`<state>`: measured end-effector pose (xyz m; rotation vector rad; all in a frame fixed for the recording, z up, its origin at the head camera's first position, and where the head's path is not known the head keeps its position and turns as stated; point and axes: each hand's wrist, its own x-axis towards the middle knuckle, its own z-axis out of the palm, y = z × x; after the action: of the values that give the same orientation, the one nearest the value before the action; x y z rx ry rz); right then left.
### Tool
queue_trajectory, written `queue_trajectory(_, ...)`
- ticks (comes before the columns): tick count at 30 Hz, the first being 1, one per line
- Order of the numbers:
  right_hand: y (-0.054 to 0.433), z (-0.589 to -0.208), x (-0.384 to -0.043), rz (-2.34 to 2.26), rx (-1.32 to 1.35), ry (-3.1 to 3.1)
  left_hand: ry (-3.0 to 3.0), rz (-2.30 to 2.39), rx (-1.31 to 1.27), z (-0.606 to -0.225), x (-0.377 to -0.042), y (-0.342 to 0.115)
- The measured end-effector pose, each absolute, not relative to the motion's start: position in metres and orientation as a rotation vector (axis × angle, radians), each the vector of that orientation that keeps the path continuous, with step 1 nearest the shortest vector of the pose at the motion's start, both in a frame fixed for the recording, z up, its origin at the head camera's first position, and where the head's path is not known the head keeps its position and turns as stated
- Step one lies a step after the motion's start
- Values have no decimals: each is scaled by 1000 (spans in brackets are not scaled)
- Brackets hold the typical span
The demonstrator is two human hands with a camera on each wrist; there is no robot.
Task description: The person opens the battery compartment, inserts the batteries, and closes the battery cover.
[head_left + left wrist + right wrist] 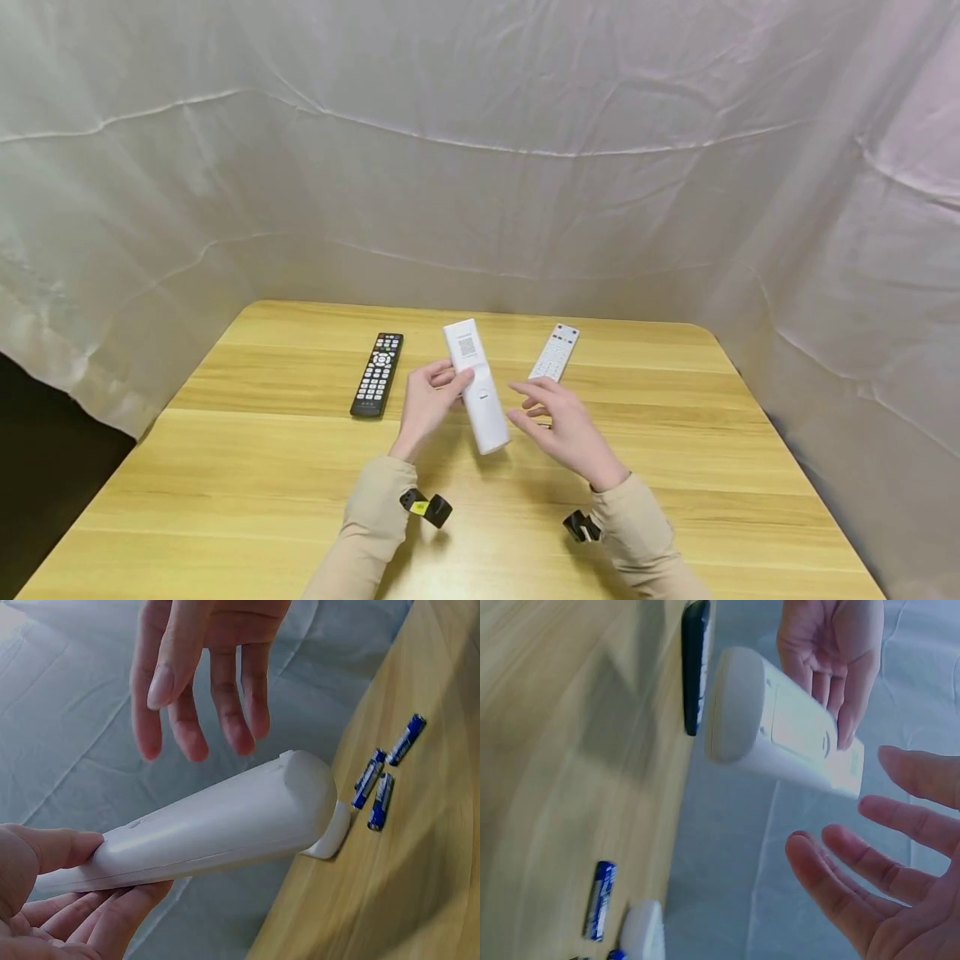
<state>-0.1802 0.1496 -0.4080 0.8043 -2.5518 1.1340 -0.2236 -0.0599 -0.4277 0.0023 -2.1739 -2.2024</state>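
Observation:
A white remote control [485,408] is held above the table in my left hand [431,402], thumb on its back and fingers beneath. Its back faces up, showing a printed label and the battery cover [799,724]. My right hand [566,425] hovers just right of the remote, fingers spread and holding nothing; in the left wrist view the right hand [210,667] hangs over the remote's thick end. Several blue batteries [381,799] lie on the table, mostly hidden behind the right hand in the head view.
A black remote control [377,375] lies on the wooden table [262,467] to the left. Another white remote control [555,352] lies behind the right hand. Pale fabric [480,200] hangs around the table's back and sides.

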Motion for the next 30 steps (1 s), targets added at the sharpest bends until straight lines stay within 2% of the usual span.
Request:
queue_trajectory(11,129,-405,-177,890,748,-2604,-2122,-2299,-21,-423,-221,-57)
queue_trajectory(30,123,-420,-179,771,746,-2470,-2050,-2341,-62,-424,-216,-51)
